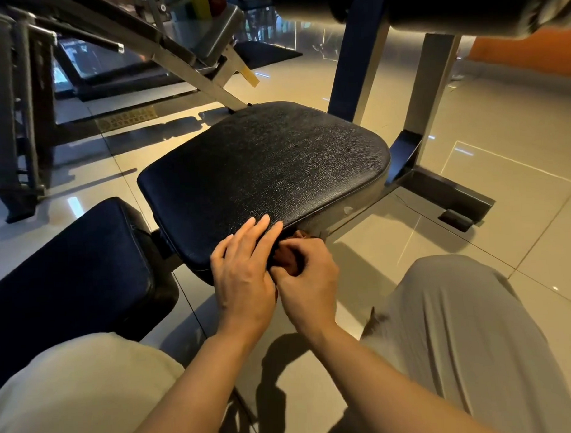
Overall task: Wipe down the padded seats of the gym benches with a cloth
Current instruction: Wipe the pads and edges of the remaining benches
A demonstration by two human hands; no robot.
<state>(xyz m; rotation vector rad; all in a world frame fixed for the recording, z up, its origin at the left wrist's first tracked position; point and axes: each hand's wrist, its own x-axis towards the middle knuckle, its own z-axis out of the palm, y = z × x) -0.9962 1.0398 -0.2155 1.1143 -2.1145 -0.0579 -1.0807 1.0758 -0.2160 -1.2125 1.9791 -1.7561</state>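
A black padded seat with a grained surface fills the middle of the view. My left hand lies flat on its near edge, fingers straight and pointing away from me. Right beside it, my right hand grips a small brown cloth against the seat's near side edge. Most of the cloth is hidden between my two hands. A second dark pad of the same bench sits lower left, close to my knee.
The bench's metal frame and foot stand on the glossy tiled floor at right. A blue upright post rises behind the seat. Another machine's grey frame stands at far left. A black padded roller hangs overhead at top right.
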